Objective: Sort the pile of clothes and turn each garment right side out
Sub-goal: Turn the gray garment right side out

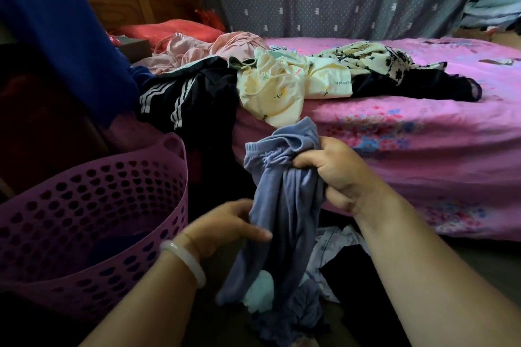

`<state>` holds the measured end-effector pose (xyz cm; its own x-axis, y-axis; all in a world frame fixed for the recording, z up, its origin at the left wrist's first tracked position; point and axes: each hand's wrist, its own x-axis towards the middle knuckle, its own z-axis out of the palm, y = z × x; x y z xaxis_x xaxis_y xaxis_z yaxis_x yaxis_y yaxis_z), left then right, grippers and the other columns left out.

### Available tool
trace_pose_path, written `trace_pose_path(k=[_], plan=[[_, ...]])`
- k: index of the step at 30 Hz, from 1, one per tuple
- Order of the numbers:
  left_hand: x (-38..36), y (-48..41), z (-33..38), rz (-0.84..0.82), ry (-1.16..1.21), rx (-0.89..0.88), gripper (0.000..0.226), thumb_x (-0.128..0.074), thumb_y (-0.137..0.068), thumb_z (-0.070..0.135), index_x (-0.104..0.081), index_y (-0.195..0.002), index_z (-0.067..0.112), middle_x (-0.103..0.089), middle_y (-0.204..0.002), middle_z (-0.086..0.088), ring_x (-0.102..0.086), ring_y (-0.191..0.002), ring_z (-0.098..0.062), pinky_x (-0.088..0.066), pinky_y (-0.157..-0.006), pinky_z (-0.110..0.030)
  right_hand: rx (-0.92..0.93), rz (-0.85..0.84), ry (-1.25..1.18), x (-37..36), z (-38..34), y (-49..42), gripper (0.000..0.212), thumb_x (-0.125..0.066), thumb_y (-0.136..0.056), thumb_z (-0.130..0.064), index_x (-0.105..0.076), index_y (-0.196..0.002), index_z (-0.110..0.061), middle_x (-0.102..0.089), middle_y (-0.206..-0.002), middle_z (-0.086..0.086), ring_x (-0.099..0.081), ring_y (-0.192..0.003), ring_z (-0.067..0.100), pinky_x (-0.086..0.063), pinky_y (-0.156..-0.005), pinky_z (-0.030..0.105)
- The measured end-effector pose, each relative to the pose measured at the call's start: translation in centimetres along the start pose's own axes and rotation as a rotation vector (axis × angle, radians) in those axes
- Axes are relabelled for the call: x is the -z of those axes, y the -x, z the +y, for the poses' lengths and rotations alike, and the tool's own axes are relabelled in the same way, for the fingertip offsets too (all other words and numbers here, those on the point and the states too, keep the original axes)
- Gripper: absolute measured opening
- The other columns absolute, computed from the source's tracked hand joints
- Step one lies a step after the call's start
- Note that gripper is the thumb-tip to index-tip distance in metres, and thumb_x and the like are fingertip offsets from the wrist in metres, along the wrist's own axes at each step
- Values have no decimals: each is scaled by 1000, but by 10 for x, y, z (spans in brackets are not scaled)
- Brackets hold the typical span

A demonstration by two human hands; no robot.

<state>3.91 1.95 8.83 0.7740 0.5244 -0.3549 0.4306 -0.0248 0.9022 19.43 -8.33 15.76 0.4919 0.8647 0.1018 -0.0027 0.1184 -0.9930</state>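
**Lavender-blue garment held up at the bed's edge**

The lavender-blue garment (284, 205) hangs bunched and twisted in front of the bed, its elastic waistband crumpled at the top and its lower end trailing into the clothes on the floor. The right hand (335, 169) grips the top of it in a closed fist, fingers curled round the gathered cloth. The left hand (225, 225), blurred, sits at the garment's left edge with the thumb across the fabric; whether it truly pinches cannot be told. A pale bracelet (186, 262) circles that wrist.

Below the garment lie a pale bluish piece (335, 245) and something whitish (259, 290). To the left stands a purple perforated basket (174, 155), its rim near the left forearm. Just behind, the bed (423, 127) with its pink floral sheet carries the pile: a black striped garment (191, 98) draped over the corner, a cream one (279, 84), a black-flowered one (375, 59) and a pink one (214, 48). The sheet's right half lies bare.
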Motion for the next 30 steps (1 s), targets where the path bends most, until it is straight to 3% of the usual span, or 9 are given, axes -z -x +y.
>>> trace_pose_path(k=[2,4,7,10,13,19,23,27,30], plan=[[-11,2,-6,5,83,19,31,-74,-73,-5,-69,-102,5,-74,-96,-8,-71,-89,-20,-58,-72,-27,-62,26,-265,1,5,-5,18,-53,-87,7,-67,-81,-2,-71,-72,10,-69,-69,18,-57,-69,27],[-16,0,-7,69,344,-11,20,-66,-76,-12,-70,-92,-1,-74,-82,-12,-73,-70,-20,-56,-56,-25,-164,-27,-570,9,20,-14,24,-59,-91,-19,-67,-104,0,-73,-95,12,-70,-93,22,-56,-86,28],[-10,-7,-4,172,571,-66,21,-63,-77,-12,-69,-94,-2,-72,-85,-19,-72,-67,-24,-57,-55,-28,-408,-195,-479,14,62,-8,52,-63,-80,-45,-69,-114,-7,-67,-118,15,-62,-115,25,-48,-99,34],[-4,-9,-1,198,617,-122,24,-64,-81,-1,-67,-105,3,-71,-95,-17,-69,-79,-24,-59,-70,-32,-508,-268,-216,14,79,2,41,-68,-76,-26,-71,-110,-4,-71,-109,19,-69,-97,27,-56,-84,35],[4,-11,-4,179,735,-165,30,-60,-85,-1,-62,-112,9,-69,-98,-16,-67,-89,-29,-55,-82,-38,-446,-129,-352,20,80,-8,46,-69,-68,-8,-66,-113,-1,-71,-104,20,-71,-88,28,-58,-77,35],[16,-16,-14,415,432,-70,32,-67,-81,-4,-61,-111,3,-66,-111,-24,-65,-101,-38,-52,-91,-49,-491,96,-102,4,90,-12,19,-69,-75,6,-67,-93,3,-67,-97,20,-64,-85,29,-52,-85,36],[32,-20,-17,566,215,-72,63,-79,-73,11,-49,-128,10,-60,-118,-11,-60,-108,-28,-50,-97,-43,-291,25,-129,6,88,-21,87,-74,-71,6,-37,-145,-21,-56,-127,17,-61,-107,26,-49,-98,42],[37,-17,-15,364,118,-298,82,-81,-68,3,-44,-140,18,-49,-135,-4,-48,-125,-19,-45,-103,-34,-109,-266,569,6,78,-15,83,-77,-58,-5,-53,-134,-29,-53,-133,-1,-59,-114,15,-51,-97,37],[41,-16,-18,392,-541,-364,63,-72,-75,0,-53,-132,17,-51,-121,0,-52,-115,-16,-42,-90,-20,53,-92,1092,1,77,-18,50,-52,-67,4,-71,-102,-27,-64,-102,1,-62,-90,19,-52,-70,29]])
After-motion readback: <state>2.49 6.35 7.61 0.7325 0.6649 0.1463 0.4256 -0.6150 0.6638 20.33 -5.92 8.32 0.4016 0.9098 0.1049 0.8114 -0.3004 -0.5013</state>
